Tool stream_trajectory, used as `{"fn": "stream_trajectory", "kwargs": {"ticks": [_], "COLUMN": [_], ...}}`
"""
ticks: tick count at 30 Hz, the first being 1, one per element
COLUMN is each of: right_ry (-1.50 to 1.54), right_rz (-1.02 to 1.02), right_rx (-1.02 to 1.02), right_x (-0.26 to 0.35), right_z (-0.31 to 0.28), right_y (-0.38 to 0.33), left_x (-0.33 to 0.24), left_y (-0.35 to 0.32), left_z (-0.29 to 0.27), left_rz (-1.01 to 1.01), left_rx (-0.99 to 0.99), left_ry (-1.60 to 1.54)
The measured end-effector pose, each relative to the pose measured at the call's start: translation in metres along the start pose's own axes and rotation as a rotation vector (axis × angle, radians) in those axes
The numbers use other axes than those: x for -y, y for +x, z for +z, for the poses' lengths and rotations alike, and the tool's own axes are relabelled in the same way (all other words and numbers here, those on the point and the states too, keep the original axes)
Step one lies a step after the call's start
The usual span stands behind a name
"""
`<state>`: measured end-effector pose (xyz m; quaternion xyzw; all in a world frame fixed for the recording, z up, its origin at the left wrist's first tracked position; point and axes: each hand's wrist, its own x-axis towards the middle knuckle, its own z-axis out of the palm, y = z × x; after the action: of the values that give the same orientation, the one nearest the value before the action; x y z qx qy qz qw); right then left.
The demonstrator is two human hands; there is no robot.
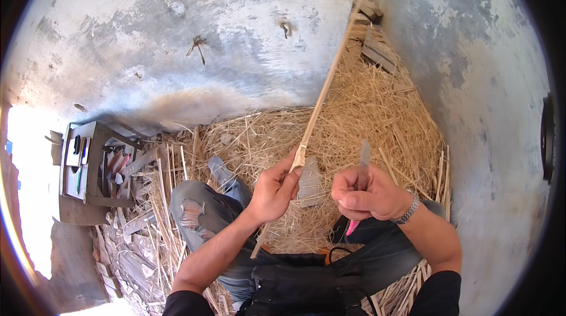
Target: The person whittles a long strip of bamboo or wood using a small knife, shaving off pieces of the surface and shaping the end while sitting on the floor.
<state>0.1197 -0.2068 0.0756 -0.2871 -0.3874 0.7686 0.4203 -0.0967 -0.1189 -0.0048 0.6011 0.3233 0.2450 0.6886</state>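
Observation:
My left hand [275,191] is closed around a long, pale strip of split wood or bamboo [328,83]. The strip slants up and to the right toward the corner of the walls, and its short lower end sticks out below the hand. A thicker node shows just above my fingers. My right hand [372,193], with a metal watch on the wrist, grips a knife [365,152]. Its narrow grey blade points upward and a pink handle end shows under the fist. The blade is apart from the strip. A grey block [309,183] lies between the hands on the shavings.
Straw-like shavings [377,112] cover the floor in front of my bent legs. Wood scraps [377,50] are heaped in the far corner. At left stands a small wooden stand [88,162] with pens and other small things. Walls [247,38] close in ahead and at right.

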Motion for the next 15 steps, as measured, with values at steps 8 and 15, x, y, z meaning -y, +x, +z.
{"fn": "stream_trajectory", "kwargs": {"ticks": [8,15], "right_ry": [-0.493,-0.778], "right_rz": [-0.245,-0.127], "right_rx": [-0.624,-0.629], "right_x": [0.006,0.009], "right_z": [-0.026,-0.009], "right_y": [0.004,-0.002], "left_x": [0.012,0.0], "left_y": [-0.005,-0.002], "left_z": [0.002,0.013], "left_rz": [0.231,0.367], "left_rx": [0.158,0.071], "left_ry": [0.215,0.416]}}
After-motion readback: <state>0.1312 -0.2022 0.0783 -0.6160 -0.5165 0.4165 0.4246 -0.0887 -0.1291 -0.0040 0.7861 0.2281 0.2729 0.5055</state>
